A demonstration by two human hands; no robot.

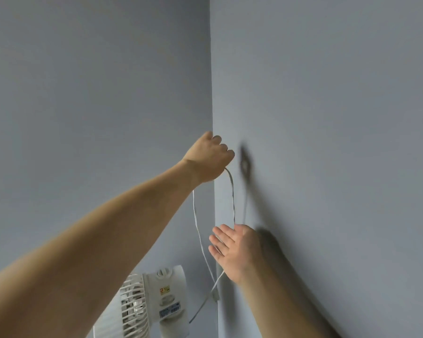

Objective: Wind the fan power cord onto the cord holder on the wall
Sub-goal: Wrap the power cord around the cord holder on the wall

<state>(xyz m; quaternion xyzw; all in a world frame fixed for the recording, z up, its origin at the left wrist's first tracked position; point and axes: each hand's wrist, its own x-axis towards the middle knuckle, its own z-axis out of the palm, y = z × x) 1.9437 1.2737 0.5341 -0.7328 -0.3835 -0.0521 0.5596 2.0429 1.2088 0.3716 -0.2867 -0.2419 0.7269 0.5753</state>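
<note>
A thin white power cord (233, 191) hangs in a long loop by the corner of two grey walls. My left hand (210, 158) is raised in a fist and grips the top of the loop close to the right wall. One strand drops to my right hand (232, 252), which is open with the palm up and fingers spread; the cord passes by its thumb and comes out below the wrist. A second strand runs down from under my left wrist. The white fan (154, 306) stands at the bottom. No cord holder is clearly visible; my left hand may hide it.
A dark blurred shadow (246, 164) of my fist and the cord falls on the right wall (327, 118). The wall corner (211, 69) runs straight up behind my left hand. A small fitting (215, 297) sits low on the corner where the strands cross.
</note>
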